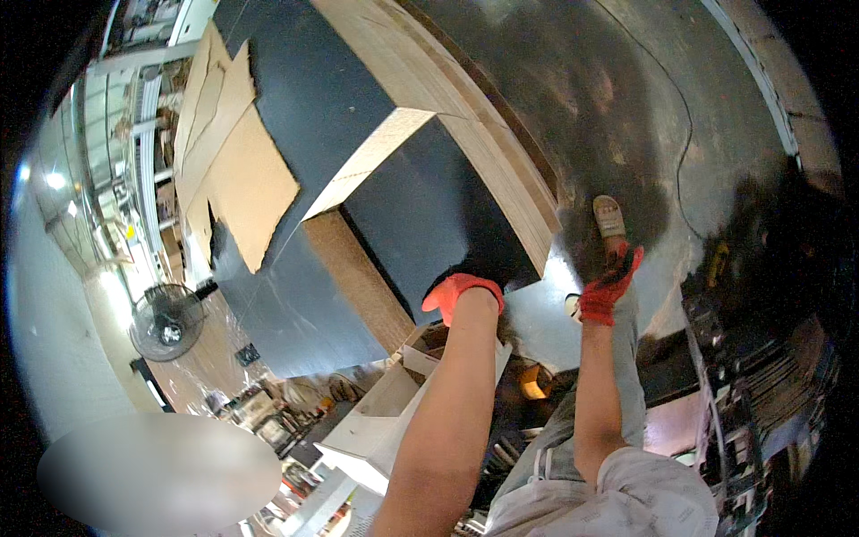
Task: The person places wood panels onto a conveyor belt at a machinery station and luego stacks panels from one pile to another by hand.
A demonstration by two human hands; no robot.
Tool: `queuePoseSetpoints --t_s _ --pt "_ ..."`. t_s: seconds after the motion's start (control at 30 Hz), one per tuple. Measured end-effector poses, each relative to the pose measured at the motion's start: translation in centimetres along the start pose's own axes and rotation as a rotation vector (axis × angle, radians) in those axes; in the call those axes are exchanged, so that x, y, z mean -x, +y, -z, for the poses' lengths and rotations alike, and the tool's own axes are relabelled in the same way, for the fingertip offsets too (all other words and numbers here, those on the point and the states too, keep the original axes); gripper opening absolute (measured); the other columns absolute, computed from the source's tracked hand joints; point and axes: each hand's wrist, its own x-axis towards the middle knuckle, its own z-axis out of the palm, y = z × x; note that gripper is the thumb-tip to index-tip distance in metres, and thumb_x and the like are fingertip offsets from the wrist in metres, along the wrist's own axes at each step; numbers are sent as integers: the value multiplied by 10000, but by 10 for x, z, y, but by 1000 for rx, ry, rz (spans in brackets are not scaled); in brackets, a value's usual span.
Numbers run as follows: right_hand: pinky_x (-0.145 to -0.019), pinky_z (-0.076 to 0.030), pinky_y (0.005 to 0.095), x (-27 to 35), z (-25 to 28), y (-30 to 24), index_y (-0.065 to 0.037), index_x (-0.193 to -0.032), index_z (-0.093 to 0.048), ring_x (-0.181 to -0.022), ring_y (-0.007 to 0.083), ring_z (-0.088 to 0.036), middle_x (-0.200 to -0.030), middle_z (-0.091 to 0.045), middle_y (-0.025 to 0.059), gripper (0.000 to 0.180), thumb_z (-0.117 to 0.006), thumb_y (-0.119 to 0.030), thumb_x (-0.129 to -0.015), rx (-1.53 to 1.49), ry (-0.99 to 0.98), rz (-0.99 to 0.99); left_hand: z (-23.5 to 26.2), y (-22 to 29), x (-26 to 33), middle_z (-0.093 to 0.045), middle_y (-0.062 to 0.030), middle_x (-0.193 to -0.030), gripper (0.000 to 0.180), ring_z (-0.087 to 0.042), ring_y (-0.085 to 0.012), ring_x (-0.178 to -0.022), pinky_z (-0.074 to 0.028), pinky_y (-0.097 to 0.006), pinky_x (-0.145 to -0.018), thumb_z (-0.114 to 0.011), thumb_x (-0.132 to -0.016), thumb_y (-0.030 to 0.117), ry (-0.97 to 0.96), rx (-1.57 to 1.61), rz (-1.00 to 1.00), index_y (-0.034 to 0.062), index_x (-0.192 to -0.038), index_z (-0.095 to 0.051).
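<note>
My left hand [463, 297], in a red glove, rests at the near edge of a dark board [425, 201]. Its fingers are mostly hidden by the back of the hand, so their grip cannot be made out. That board lies lower than the dark top surface [309, 67] around it, with pale wood edges [488, 148] along the right. My right hand [612, 288], gloved in red with black on the palm side, hangs over my leg beside the stack. Its fingers are stretched out with nothing visible in them.
Torn brown cardboard [242, 166] lies on the stack's left part. A black fan [167, 322] stands at the left. Near me are a white box-like unit [380, 416] and a small orange-yellow object [535, 382]. A cable [687, 134] runs across the floor at right.
</note>
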Motion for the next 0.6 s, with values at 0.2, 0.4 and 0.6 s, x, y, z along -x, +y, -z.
queuePoseSetpoints --t_s 0.2,0.4,0.6 --pt "-1186 -345 375 12 -148 -61 -53 -1493 -505 -1374 242 -501 -1500 -528 111 459 -477 -255 -1082 603 -813 142 -1 2 7 -656 -184 -1336 763 -614 -399 -1210 -445 -479 -1083 -368 -981 627 157 198 156 5 -1351 -611" --pt "-1169 -371 390 84 -249 -15 40 -1504 -431 -1405 289 -486 -1519 -510 186 613 -636 -272 -1018 1283 -1101 550 5 10 16 -619 -310 -1317 848 -598 -483 -1202 -424 -549 -1067 -274 -1013 658 206 149 104 -67 -1371 -528" --pt "-1141 -399 424 108 -267 9 42 -1487 -431 -1352 399 -513 -1469 -520 257 624 -648 -279 -997 1353 -1092 638 8 19 17 -655 -314 -1229 795 -631 -497 -1120 -484 -571 -958 -305 -1024 643 222 126 125 -43 -1347 -547"
